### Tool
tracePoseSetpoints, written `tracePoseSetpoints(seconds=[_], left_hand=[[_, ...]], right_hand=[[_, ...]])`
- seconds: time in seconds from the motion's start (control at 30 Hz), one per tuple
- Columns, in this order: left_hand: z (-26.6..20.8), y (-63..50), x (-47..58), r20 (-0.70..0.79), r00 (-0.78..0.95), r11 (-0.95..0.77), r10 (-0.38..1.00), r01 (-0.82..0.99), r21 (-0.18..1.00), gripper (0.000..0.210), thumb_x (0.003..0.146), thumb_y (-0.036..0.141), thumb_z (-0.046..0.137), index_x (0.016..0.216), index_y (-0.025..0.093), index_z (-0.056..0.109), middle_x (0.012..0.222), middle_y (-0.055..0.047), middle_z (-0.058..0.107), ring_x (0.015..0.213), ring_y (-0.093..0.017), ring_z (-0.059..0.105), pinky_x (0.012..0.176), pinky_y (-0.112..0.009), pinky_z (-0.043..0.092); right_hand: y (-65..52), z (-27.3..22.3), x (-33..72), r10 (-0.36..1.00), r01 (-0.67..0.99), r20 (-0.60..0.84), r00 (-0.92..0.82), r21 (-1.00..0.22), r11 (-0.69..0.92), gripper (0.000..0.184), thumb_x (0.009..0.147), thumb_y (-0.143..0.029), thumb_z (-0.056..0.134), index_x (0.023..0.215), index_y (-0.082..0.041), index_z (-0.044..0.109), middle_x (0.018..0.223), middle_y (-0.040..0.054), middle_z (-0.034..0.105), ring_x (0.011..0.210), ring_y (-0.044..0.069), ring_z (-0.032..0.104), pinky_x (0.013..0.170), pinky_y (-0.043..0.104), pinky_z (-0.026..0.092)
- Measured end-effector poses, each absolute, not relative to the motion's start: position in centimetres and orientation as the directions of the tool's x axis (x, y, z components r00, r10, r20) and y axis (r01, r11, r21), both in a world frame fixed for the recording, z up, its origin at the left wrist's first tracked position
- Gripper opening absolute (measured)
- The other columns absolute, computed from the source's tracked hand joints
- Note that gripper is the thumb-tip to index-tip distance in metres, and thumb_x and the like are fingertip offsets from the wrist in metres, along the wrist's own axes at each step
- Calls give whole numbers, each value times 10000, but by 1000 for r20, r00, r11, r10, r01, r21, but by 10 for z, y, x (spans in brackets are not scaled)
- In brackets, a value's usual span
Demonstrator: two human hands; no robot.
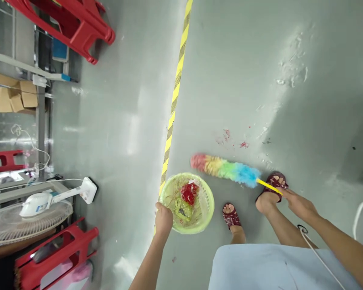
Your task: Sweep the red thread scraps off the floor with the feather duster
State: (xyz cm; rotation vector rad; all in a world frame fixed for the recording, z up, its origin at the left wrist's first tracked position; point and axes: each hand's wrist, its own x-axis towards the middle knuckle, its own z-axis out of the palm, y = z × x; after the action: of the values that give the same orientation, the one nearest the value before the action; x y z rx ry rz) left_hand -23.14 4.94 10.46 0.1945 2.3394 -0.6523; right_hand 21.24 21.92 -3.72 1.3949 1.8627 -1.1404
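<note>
Sweeping floor scraps toward a handheld basket.

The left hand (163,219) grips the near rim of the green basket (207,197) (already holding red and green scraps), which rests on the grey floor (236,72) beside the sandalled feet (231,215). The right hand (298,203) is closed around the yellow handle of the rainbow duster (225,169), whose head lies on the floor just beyond the basket. Red bits (226,135) lie farther out; gathering seems underway, and reaching them would call for extending the duster. A yellow-black line (175,86) runs away behind.
</note>
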Motion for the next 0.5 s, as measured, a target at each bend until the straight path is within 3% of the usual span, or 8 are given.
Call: tracePoseSetpoints(seconds=[0.2,0.33,0.5], left_hand=[[85,111,-223,-680,-734,847,5,365,-387,409,874,7,270,1265,-9,386,919,-181,680,824,-238,677,679,-327,496],[60,151,-228,-701,-712,804,48,444,-396,411,944,135,407,1347,60,382,1017,-116,665,877,-187,661,791,-338,533],[30,200,-234,-709,-700,736,83,523,-430,452,936,309,523,1339,120,442,1139,-120,632,981,-201,639,866,-388,531]], right_hand=[[280,-15,185,524,931,-780,-342,-356,76,537,916,-213,243,1364,-107,518,1208,136,623,1010,219,634,811,264,486],[336,-29,152,573,945,-761,-305,-318,80,532,923,-205,240,1399,-167,475,1218,137,593,927,233,621,729,313,454],[357,-37,189,577,969,-781,-238,-229,90,599,839,-138,265,1372,-293,491,1150,117,600,846,276,607,632,377,419]])
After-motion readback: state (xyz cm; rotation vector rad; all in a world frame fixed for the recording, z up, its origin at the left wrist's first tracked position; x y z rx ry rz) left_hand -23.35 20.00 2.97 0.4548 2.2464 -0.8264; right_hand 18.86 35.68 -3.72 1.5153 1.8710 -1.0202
